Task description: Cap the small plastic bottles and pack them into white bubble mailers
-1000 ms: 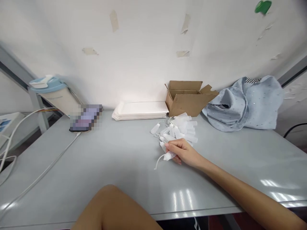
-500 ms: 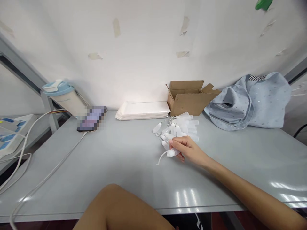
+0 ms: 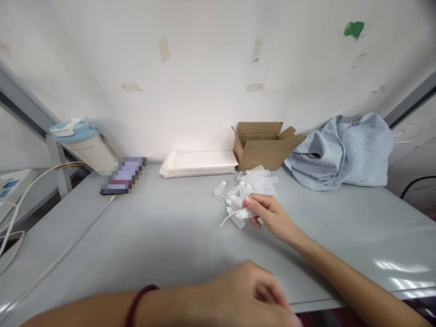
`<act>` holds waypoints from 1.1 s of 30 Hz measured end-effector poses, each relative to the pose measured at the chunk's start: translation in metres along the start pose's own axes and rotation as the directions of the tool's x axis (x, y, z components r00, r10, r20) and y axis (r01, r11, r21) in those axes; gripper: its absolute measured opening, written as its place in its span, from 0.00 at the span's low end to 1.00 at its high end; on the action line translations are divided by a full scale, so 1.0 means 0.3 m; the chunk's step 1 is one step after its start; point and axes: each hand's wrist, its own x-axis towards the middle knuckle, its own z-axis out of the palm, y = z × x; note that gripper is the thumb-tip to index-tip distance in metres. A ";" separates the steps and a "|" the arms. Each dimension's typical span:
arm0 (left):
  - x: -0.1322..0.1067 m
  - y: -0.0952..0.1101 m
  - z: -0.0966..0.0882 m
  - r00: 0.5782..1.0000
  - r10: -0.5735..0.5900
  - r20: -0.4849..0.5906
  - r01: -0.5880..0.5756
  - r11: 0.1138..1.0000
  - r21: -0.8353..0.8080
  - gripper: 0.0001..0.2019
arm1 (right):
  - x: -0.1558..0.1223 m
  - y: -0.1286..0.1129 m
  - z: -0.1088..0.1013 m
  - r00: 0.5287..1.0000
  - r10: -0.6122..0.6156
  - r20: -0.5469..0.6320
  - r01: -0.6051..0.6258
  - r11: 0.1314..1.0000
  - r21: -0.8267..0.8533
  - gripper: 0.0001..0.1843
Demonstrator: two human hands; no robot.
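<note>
My right hand [image 3: 269, 215] is closed on a small translucent white squeeze bottle [image 3: 245, 213], its nozzle pointing left. A thin white strap hangs off the neck of that bottle. Just behind the hand lies a loose pile of similar bottles [image 3: 259, 180], and one single bottle [image 3: 220, 188] sits at the pile's left. In the near foreground is my left hand [image 3: 250, 295], smeared by motion, with a dark red band on the wrist. Its fingers bend down and their tips are out of sight, so I cannot tell whether it holds anything.
An open cardboard box [image 3: 262, 154] and a stack of white envelopes [image 3: 200, 162] stand against the wall. To the right lies a light blue cloth bag [image 3: 364, 152]. At left are a charging phone [image 3: 122, 177], its cable [image 3: 73, 245] and a blue-lidded cup [image 3: 85, 147].
My left hand has swung up and right over the table's front edge; before, only the bent arm showed there. My right hand keeps hold of the bottle. The view has shifted slightly.
</note>
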 end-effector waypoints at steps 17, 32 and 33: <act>-0.138 0.115 -0.299 0.777 0.423 -0.467 -0.131 0.834 0.537 0.14 | -0.016 0.029 0.071 0.984 -0.144 -0.102 0.105 0.942 -0.318 0.19; -0.146 0.119 -0.302 0.746 0.397 -0.534 -0.047 0.832 0.552 0.14 | -0.021 0.036 0.068 0.975 -0.179 -0.132 0.121 0.924 -0.363 0.19; -0.147 0.120 -0.305 0.754 0.384 -0.532 -0.049 0.842 0.538 0.14 | -0.022 0.037 0.069 0.974 -0.182 -0.131 0.123 0.923 -0.365 0.19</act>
